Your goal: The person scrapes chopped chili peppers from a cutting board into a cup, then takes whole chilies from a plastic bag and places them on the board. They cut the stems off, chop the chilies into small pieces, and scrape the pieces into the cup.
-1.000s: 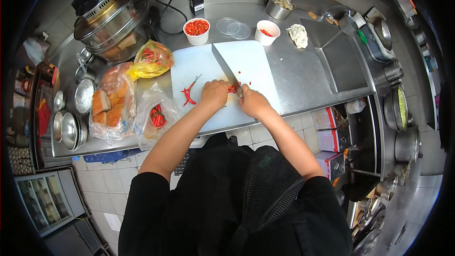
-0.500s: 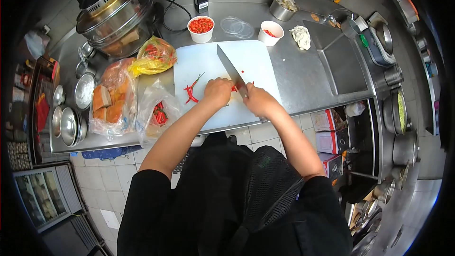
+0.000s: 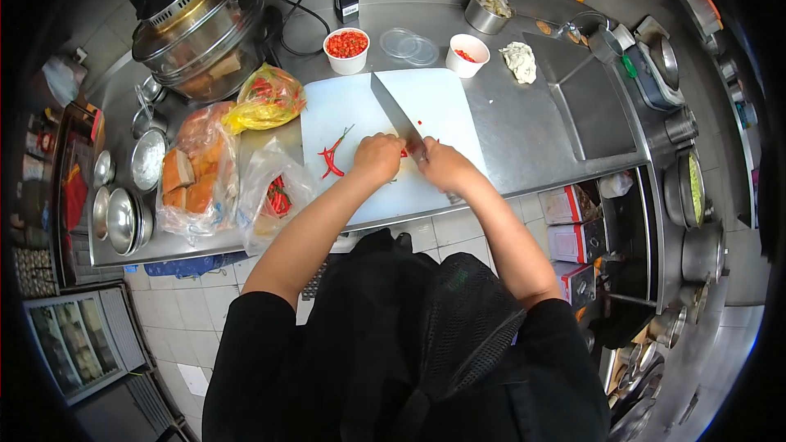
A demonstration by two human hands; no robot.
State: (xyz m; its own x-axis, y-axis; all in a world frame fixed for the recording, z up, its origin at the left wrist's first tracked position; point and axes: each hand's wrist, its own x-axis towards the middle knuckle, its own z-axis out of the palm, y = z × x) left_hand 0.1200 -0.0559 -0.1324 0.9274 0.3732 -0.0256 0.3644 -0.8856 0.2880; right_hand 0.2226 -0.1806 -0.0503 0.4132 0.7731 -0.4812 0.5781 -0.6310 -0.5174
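Note:
My right hand [image 3: 446, 167] is closed around the handle of a large kitchen knife [image 3: 394, 109], its blade slanting up and left over the white cutting board [image 3: 385, 94]. Beside the blade, my left hand [image 3: 379, 155] is closed with its fingers curled down on red chili, of which small bits [image 3: 404, 152] show at the fingertips. Most of what it grips is hidden. To its left on the board lie a few whole red chilies [image 3: 332, 155] with green stems. A tiny red piece [image 3: 420, 123] sits right of the blade.
Behind the board stand a tub of chopped chili [image 3: 347, 49] and a tub with a little chili [image 3: 467, 57], with clear lids [image 3: 409, 47] between them. Left are a yellow bag [image 3: 266, 100], a chili bag [image 3: 276, 193] and a bag of orange-brown blocks [image 3: 196, 176]. A sink [image 3: 594, 106] lies right.
The knife has shifted very slightly, its tip a little further left and up. My left hand stays in nearly the same place on the board.

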